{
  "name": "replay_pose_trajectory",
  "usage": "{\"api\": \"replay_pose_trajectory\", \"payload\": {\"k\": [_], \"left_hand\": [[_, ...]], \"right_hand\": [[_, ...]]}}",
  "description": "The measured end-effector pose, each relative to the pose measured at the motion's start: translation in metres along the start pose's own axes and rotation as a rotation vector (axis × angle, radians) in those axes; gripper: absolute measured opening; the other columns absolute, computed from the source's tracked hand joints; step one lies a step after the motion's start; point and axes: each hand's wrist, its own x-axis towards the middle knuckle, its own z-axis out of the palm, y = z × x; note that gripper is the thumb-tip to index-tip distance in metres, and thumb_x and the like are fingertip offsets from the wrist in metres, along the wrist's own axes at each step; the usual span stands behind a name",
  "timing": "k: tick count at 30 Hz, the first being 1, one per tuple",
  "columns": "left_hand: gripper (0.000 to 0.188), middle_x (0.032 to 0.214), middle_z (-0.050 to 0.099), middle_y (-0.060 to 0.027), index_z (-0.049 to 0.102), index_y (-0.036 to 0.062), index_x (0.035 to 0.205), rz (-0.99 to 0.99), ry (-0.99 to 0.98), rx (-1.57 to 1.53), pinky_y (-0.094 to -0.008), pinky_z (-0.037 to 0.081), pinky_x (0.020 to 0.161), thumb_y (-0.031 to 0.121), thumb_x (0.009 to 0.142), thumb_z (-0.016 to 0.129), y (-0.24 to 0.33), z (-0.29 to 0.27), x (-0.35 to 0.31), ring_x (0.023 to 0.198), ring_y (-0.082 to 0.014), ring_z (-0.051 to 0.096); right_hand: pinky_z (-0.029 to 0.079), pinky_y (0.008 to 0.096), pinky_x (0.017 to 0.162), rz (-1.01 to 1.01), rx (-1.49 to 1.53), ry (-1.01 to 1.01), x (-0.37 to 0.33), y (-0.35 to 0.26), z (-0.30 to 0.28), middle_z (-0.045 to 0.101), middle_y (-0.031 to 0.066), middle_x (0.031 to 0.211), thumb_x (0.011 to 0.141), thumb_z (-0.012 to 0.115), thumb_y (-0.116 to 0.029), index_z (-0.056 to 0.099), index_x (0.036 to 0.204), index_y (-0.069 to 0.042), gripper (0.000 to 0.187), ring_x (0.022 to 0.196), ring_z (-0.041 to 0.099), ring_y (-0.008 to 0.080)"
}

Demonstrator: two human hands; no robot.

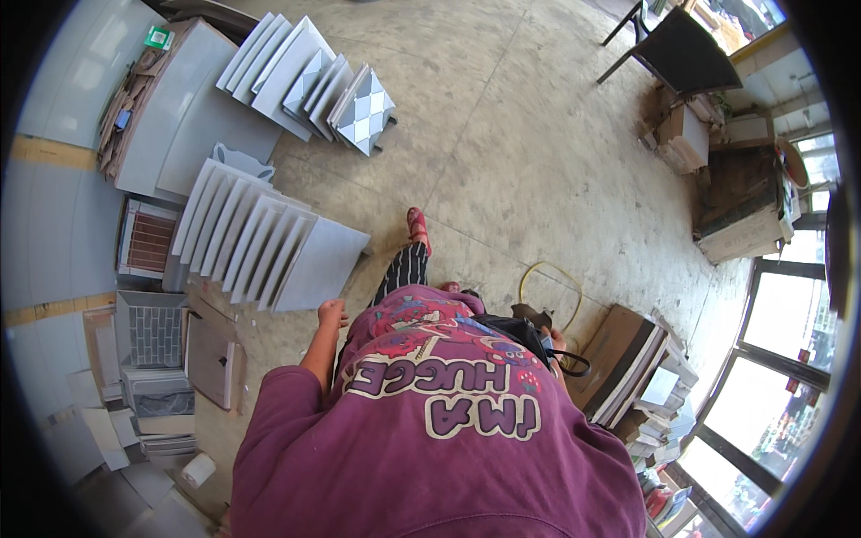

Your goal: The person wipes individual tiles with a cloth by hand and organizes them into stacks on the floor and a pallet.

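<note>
My left hand [333, 314] hangs beside my left hip with its fingers curled in, and nothing shows in it. It is close to a rack of upright grey tile samples [323, 260]. At my right side, my right hand [556, 342] is closed at the end of a black bag [513, 330], whose dark strap loops out past the fingers. A small pale blue patch shows by that hand, too small to name. My purple printed shirt hides part of both arms. One foot in a red shoe [418, 226] is stepped forward.
Another tile rack [296, 76] stands ahead on the left, and stacked tiles [157, 332] line the left wall. A yellow hose [529, 269] curls on the concrete floor to the right, near leaning boards [614, 359]. Farther off are cartons [683, 139] and a black chair [686, 58].
</note>
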Motion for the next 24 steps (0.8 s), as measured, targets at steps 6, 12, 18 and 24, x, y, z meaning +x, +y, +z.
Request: {"api": "replay_pose_trajectory", "payload": {"k": [6,12,18,24], "left_hand": [[0.024,0.076,0.055,-0.0056,0.059,0.0043,0.093,-0.054,-0.045,-0.078,-0.0322,0.046,0.042,0.022,0.077,0.059,0.025,0.023,0.026,0.056,-0.0193,0.056],[0.018,0.072,0.057,-0.0037,0.06,0.0067,0.086,0.057,-0.088,-0.103,-0.0286,0.045,0.042,0.022,0.077,0.061,0.125,0.083,0.055,0.055,-0.0159,0.056],[0.022,0.08,0.058,-0.0016,0.058,0.0091,0.094,0.092,-0.157,-0.136,-0.025,0.047,0.043,0.027,0.082,0.062,0.216,0.1,0.103,0.059,-0.0125,0.057],[0.016,0.071,0.058,-0.0023,0.06,0.0071,0.09,0.065,-0.037,-0.209,-0.024,0.041,0.038,0.019,0.079,0.061,0.248,0.086,0.119,0.051,-0.0116,0.055]], "right_hand": [[0.035,0.0295,0.047,0.008,-0.033,-0.083,0.048,-0.056,0.017,0.05,-0.0002,0.054,0.078,0.067,-0.03,0.059,0.068,0.0,0.033,0.051,0.043,0.0079],[0.037,0.0265,0.05,-0.061,-0.025,-0.097,0.122,-0.07,0.037,0.056,-0.0001,0.06,0.079,0.069,-0.026,0.062,0.075,0.001,0.027,0.055,0.046,0.0066],[0.041,0.0246,0.054,-0.079,0.06,-0.076,0.132,-0.205,0.058,0.061,-0.0011,0.067,0.079,0.069,-0.026,0.065,0.082,0.0,0.027,0.06,0.05,0.0058],[0.041,0.0243,0.054,-0.086,0.095,-0.17,0.177,-0.246,0.087,0.061,-0.0003,0.069,0.079,0.07,-0.026,0.064,0.082,0.0,0.027,0.061,0.051,0.0069]]}}
